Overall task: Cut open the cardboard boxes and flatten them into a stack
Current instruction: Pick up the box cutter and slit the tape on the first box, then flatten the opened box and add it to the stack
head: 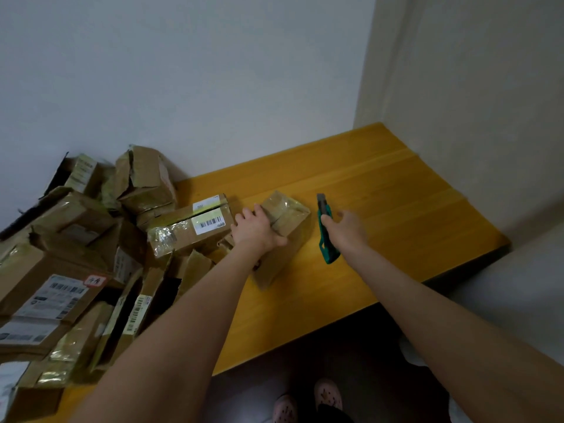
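A small taped cardboard box [285, 236] lies on the yellow wooden table [381, 209], near its middle. My left hand [256, 228] grips the box's left end, fingers over the far edge and thumb across the top. A green utility knife [326, 239] with its grey blade end pointing away lies just right of the box. My right hand [348, 228] is beside the knife with relaxed, spread fingers. Only its thumb touches the handle.
A heap of several torn and taped cardboard boxes [76, 264] fills the table's left side against the wall; a long box with a barcode label [189, 227] lies nearest my left hand. Walls close in behind and right. My feet in slippers [308, 401] show below the table's front edge.
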`<state>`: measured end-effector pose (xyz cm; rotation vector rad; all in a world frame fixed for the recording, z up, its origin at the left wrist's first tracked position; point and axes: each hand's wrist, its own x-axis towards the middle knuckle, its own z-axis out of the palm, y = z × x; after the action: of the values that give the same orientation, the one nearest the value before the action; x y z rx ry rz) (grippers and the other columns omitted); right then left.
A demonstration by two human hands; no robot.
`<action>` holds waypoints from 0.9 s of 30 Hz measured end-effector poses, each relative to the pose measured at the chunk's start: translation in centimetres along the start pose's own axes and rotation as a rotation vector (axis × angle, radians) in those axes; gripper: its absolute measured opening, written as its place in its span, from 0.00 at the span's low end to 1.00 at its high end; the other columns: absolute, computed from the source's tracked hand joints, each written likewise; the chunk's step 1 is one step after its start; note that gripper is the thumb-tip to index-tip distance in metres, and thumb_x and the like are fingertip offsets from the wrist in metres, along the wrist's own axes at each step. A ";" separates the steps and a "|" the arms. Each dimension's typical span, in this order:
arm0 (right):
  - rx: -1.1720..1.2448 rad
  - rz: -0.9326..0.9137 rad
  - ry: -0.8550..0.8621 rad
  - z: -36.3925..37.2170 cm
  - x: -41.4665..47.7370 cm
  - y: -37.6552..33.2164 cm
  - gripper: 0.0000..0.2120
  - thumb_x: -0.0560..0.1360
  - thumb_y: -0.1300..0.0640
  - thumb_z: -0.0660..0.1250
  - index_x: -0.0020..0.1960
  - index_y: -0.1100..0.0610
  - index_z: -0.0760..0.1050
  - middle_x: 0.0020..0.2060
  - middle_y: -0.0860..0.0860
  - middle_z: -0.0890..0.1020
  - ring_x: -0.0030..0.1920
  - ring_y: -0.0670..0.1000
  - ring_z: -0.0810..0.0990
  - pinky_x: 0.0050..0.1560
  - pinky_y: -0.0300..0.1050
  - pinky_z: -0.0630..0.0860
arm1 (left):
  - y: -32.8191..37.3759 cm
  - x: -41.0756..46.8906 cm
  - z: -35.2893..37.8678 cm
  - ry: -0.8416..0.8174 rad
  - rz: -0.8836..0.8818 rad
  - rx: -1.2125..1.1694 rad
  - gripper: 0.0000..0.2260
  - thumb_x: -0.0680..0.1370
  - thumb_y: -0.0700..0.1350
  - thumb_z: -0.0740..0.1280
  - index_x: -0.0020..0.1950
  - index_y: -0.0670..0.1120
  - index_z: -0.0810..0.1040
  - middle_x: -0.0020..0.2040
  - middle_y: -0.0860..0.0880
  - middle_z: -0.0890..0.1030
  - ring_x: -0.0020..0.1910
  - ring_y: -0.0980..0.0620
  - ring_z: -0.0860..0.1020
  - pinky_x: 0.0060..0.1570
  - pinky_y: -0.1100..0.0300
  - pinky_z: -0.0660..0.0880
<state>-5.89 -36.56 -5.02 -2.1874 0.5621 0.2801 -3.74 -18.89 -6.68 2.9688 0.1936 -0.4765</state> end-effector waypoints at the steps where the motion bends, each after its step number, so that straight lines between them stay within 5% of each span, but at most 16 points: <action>1: 0.018 0.034 -0.004 0.6 0.4 0.4 0.19 0.80 0.46 0.60 0.66 0.57 0.70 0.49 0.53 0.78 0.38 0.50 0.76 0.33 0.47 0.73 | 0.0 0.1 -0.2 -0.012 -0.029 -0.035 0.55 0.65 0.68 0.72 0.78 0.43 0.47 0.73 0.39 0.61 0.72 0.37 0.61 0.67 0.42 0.66; 5: 0.012 0.122 -0.102 4.0 1.5 2.8 0.13 0.80 0.50 0.61 0.55 0.60 0.74 0.43 0.54 0.79 0.42 0.55 0.79 0.42 0.52 0.78 | -0.2 0.3 -0.1 -0.001 -0.142 -0.159 0.55 0.63 0.72 0.70 0.78 0.44 0.50 0.73 0.38 0.61 0.72 0.36 0.61 0.65 0.39 0.66; 9: -0.131 0.177 -0.221 7.9 1.6 4.5 0.12 0.79 0.55 0.65 0.58 0.61 0.74 0.38 0.53 0.77 0.37 0.53 0.77 0.33 0.44 0.73 | -1.6 0.6 0.3 0.106 -0.245 -0.246 0.54 0.64 0.73 0.68 0.77 0.43 0.52 0.72 0.38 0.61 0.70 0.36 0.62 0.62 0.39 0.69; 14: -0.321 0.152 -0.302 11.3 1.3 5.5 0.14 0.79 0.56 0.65 0.62 0.61 0.72 0.53 0.57 0.80 0.51 0.55 0.81 0.44 0.46 0.78 | -3.7 0.9 1.0 0.009 -0.324 -0.316 0.57 0.62 0.73 0.70 0.78 0.43 0.49 0.74 0.38 0.57 0.72 0.37 0.59 0.64 0.38 0.69; 20: -0.529 0.019 -0.304 10.4 2.8 6.6 0.11 0.80 0.58 0.62 0.60 0.59 0.74 0.50 0.55 0.79 0.43 0.53 0.77 0.40 0.44 0.75 | -3.5 1.3 2.0 -0.138 -0.249 -0.346 0.51 0.70 0.67 0.69 0.79 0.44 0.43 0.75 0.37 0.58 0.70 0.37 0.66 0.61 0.43 0.72; 24: -0.134 -0.006 -0.164 8.3 4.0 4.1 0.18 0.82 0.47 0.54 0.57 0.58 0.76 0.52 0.56 0.80 0.45 0.54 0.76 0.44 0.45 0.72 | -4.1 1.2 2.7 -0.189 -0.202 -0.438 0.39 0.74 0.57 0.70 0.77 0.44 0.54 0.69 0.42 0.71 0.66 0.42 0.73 0.60 0.47 0.75; 27: 0.195 0.102 -0.281 7.8 4.1 1.3 0.29 0.78 0.38 0.58 0.69 0.59 0.69 0.61 0.57 0.77 0.57 0.58 0.78 0.53 0.51 0.77 | -3.8 1.1 2.2 -0.194 -0.183 -0.429 0.32 0.75 0.56 0.69 0.74 0.44 0.61 0.67 0.43 0.74 0.63 0.43 0.75 0.59 0.48 0.76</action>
<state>-2.99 -32.44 -12.36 -1.8940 0.5196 0.5544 -3.91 -15.32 -9.47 2.4820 0.4832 -0.6470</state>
